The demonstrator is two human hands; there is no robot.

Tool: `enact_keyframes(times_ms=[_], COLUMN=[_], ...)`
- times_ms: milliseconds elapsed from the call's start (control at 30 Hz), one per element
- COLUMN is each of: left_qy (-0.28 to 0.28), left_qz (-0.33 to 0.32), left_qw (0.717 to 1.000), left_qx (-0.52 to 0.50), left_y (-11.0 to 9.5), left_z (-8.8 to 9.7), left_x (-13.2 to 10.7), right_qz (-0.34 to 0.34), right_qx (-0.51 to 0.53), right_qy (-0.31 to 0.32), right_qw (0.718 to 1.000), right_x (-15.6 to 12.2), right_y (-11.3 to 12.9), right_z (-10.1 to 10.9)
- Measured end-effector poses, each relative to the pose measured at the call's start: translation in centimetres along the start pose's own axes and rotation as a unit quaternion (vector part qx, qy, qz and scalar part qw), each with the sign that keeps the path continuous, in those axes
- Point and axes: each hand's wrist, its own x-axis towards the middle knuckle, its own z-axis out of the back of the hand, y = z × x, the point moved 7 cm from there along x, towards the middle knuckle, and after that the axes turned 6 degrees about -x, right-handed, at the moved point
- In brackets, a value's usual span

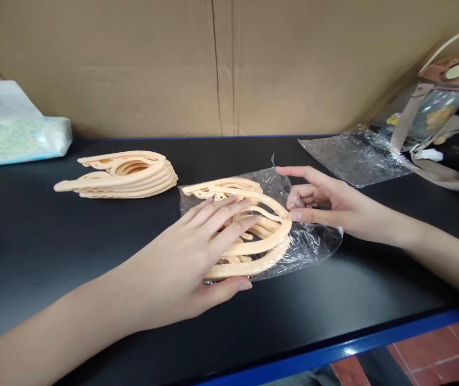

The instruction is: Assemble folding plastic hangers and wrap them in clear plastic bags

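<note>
A clear plastic bag [310,246] lies on the black table with several peach-coloured curved plastic pieces [272,257] inside it. My left hand [209,236] rests on the bagged pieces from the left, its fingers stretched out and its thumb along the near side. At the bag's right end, my right hand [321,201] has its thumb against the tip of the curved pieces. Its middle fingers are curled at the film, and its index finger reaches out to the bag's far corner. Left of the bag sits a neat stack of similar peach pieces [133,174].
A tissue pack [20,136] stands at the far left. Another clear plastic bag [354,155] lies at the back right, beside a clear bottle [442,110] with a strap [408,120]. A cardboard wall [153,69] closes off the back, and a blue edge [334,354] runs along the front.
</note>
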Motion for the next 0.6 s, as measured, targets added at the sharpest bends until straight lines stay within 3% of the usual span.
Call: enact_keyframes(times_ms=[600], left_qy=[-0.01], left_qz=[0.028], left_qw=[0.999], left_qx=[-0.014], left_y=[0.0], left_z=[-0.5], left_x=[0.0], right_qz=[0.025], right_qx=[-0.041], right_qy=[-0.045], right_qw=[0.998], right_x=[0.0], right_y=[1.1], right_z=[0.4])
